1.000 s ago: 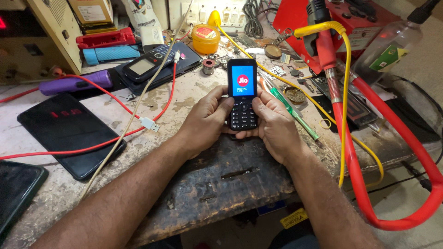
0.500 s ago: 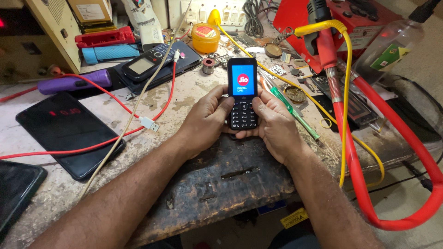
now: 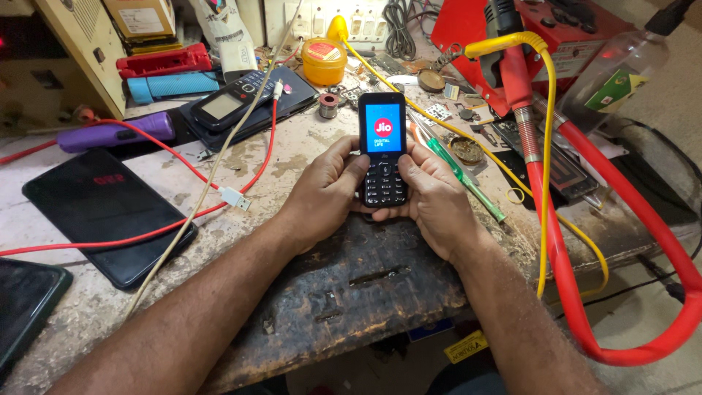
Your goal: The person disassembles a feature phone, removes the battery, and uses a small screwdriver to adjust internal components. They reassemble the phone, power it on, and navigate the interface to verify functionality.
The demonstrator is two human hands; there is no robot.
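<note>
Both hands grasp one keypad phone (image 3: pixel 383 150), upright above the bench edge (image 3: pixel 351 292), screen lit: left hand (image 3: pixel 329 194) and right hand (image 3: pixel 431 197) wrap its lower half, thumbs on the keys. With no support beneath, a loosened grip could drop it onto the bench. Around it I count one second keypad phone (image 3: pixel 230 102), one black tablet (image 3: pixel 102 212), one red hose (image 3: pixel 585 241), one green screwdriver (image 3: pixel 461 175), one yellow tin (image 3: pixel 324 62).

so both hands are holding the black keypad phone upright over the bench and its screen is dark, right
Not quite: the screen is lit, not dark. The head view shows the black keypad phone with a bright blue screen carrying a red round logo. The rest holds: the left hand and the right hand both hold it upright over the bench.
</note>
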